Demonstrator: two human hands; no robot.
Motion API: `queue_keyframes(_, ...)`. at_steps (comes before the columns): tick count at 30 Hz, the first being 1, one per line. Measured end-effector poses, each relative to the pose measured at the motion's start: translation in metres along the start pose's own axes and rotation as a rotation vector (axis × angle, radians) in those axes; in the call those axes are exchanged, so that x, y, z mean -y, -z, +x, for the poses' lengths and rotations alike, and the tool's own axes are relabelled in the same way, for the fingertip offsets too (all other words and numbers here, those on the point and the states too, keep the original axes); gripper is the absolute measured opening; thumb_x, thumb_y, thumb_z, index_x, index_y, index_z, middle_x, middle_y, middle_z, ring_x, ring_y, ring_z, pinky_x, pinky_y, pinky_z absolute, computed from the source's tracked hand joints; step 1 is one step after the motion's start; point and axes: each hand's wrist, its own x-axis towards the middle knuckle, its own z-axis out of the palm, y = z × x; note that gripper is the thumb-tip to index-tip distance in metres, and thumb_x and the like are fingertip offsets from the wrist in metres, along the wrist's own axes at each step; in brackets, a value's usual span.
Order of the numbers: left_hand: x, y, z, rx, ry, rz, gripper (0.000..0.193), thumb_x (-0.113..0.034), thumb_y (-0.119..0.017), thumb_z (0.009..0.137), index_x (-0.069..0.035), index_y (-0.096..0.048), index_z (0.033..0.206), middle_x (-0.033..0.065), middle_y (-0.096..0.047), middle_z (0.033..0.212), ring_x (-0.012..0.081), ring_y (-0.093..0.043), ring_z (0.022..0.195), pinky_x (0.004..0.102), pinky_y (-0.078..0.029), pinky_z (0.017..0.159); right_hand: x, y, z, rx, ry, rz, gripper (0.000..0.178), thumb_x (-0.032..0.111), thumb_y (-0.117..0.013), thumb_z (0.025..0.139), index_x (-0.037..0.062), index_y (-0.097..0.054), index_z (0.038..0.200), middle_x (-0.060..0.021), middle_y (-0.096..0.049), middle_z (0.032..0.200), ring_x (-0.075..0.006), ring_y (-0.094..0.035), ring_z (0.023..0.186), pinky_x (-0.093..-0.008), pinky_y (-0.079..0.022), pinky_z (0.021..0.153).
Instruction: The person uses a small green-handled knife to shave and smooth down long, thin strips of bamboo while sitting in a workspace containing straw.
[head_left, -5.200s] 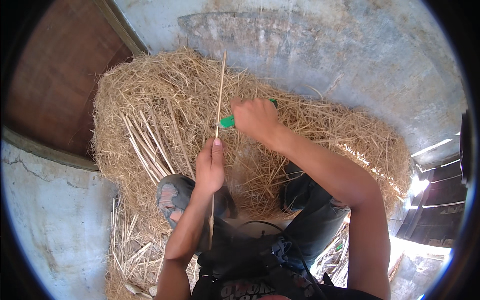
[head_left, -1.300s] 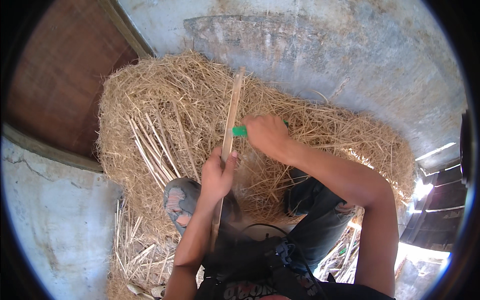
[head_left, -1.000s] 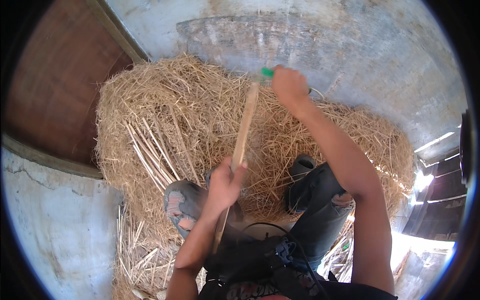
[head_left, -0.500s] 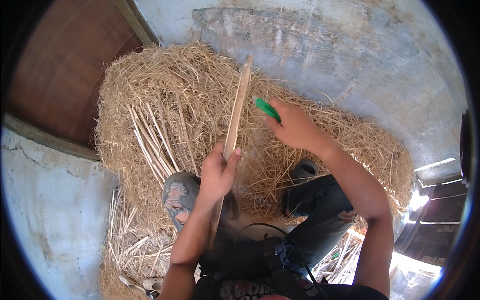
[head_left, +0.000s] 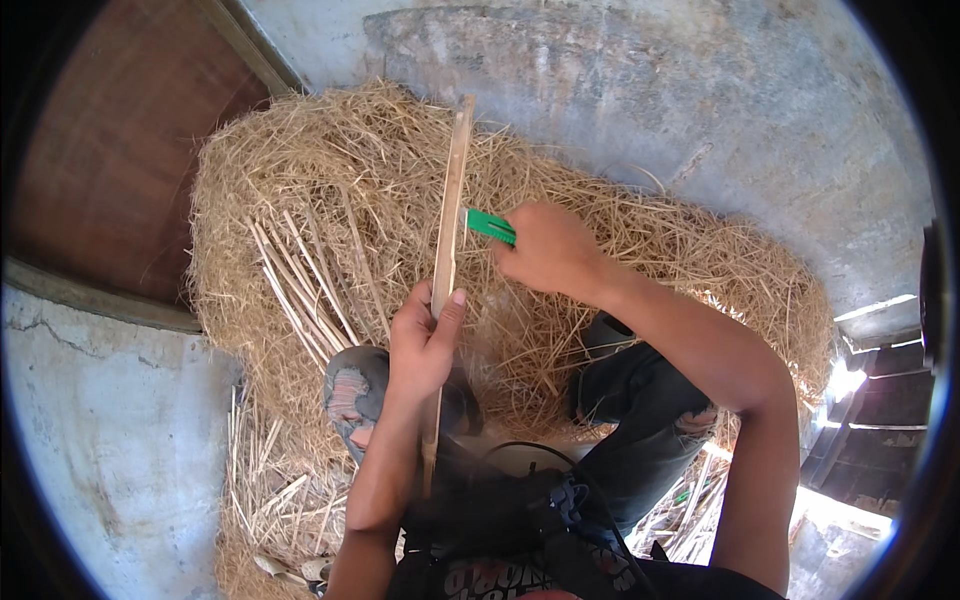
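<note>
A grey-blue wall (head_left: 600,90) is curving around the far edge of a broad straw heap (head_left: 330,140), while a reddish-brown panel (head_left: 130,160) is standing beyond the heap's left edge. The person is sitting at the near edge with knees apart, in torn dark jeans (head_left: 640,400). A loose bundle of thin sticks (head_left: 305,290) is lying toward the heap's left edge, its near ends stopping just beside the left knee.

What looks like a split bamboo strip (head_left: 452,190) is running lengthwise between the knees over the middle of the heap; its upper end is reaching the far edge in this view, and its lower end is pointing at the lap. The left hand (head_left: 424,340) is gripping it below its middle, thumb lying along the top. The right hand (head_left: 548,245) is clenching a green utility knife (head_left: 490,226), whose tip is sitting at the strip's right edge; the blade is too faint to tell whether it is touching.

The step in hand appears to be shaving that edge. A next stroke would be calling for a steady left grip, with the blade meeting the edge at a shallow angle, clear of the left thumb.
</note>
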Motion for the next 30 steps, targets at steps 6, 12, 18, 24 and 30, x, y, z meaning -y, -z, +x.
queue_keyframes(6, -0.002, 0.0, -0.002, -0.026, 0.008, -0.025, 0.021, -0.023, -0.064, 0.105, -0.002, -0.062, 0.103, -0.0075, -0.05, 0.068, 0.0023, -0.04, 0.06, 0.0241, -0.033, 0.053, 0.006, 0.002, -0.003, 0.038, 0.073, -0.037, 0.027, 0.022, -0.068, 0.084, -0.0015, -0.069, 0.071, -0.0242, -0.064, 0.065, -0.0425, -0.066, 0.062, -0.0518, -0.055, 0.063)
queue_keyframes(12, 0.004, -0.001, -0.003, -0.044, -0.044, 0.122, 0.022, -0.023, -0.065, 0.104, -0.002, -0.061, 0.1, -0.0043, -0.049, 0.065, 0.005, -0.042, 0.059, 0.0275, -0.036, 0.052, 0.008, 0.001, 0.01, 0.134, -0.002, -0.081, 0.022, 0.018, -0.068, 0.075, -0.0036, -0.07, 0.072, -0.0275, -0.065, 0.068, -0.0458, -0.068, 0.067, -0.0521, -0.057, 0.066)
queue_keyframes(18, 0.005, -0.007, -0.004, 0.0, -0.049, 0.238, 0.024, -0.026, -0.062, 0.107, -0.004, -0.059, 0.1, -0.0065, -0.048, 0.069, 0.0026, -0.042, 0.062, 0.0233, -0.036, 0.055, -0.01, 0.015, 0.023, -0.011, -0.087, -0.107, 0.021, 0.017, -0.067, 0.07, -0.0032, -0.071, 0.073, -0.0262, -0.068, 0.07, -0.044, -0.07, 0.069, -0.0529, -0.057, 0.065)
queue_keyframes(24, 0.005, -0.018, -0.015, 0.105, -0.043, 0.208, 0.025, -0.027, -0.062, 0.106, -0.003, -0.06, 0.101, -0.0057, -0.049, 0.07, 0.0036, -0.044, 0.064, 0.0248, -0.037, 0.055, -0.054, 0.044, 0.045, -0.188, -0.308, 0.146, 0.025, 0.016, -0.065, 0.078, -0.0075, -0.068, 0.069, -0.0256, -0.065, 0.065, -0.0387, -0.068, 0.06, -0.0516, -0.055, 0.063)
queue_keyframes(30, 0.004, -0.024, -0.031, 0.17, -0.09, 0.245, 0.027, -0.028, -0.063, 0.106, -0.002, -0.06, 0.101, -0.0051, -0.05, 0.068, 0.005, -0.045, 0.06, 0.026, -0.038, 0.054, -0.084, 0.074, 0.02, -0.302, -0.347, 0.062, 0.026, 0.014, -0.062, 0.086, -0.0089, -0.067, 0.073, -0.0203, -0.066, 0.065, -0.0287, -0.068, 0.059, -0.0437, -0.055, 0.057)
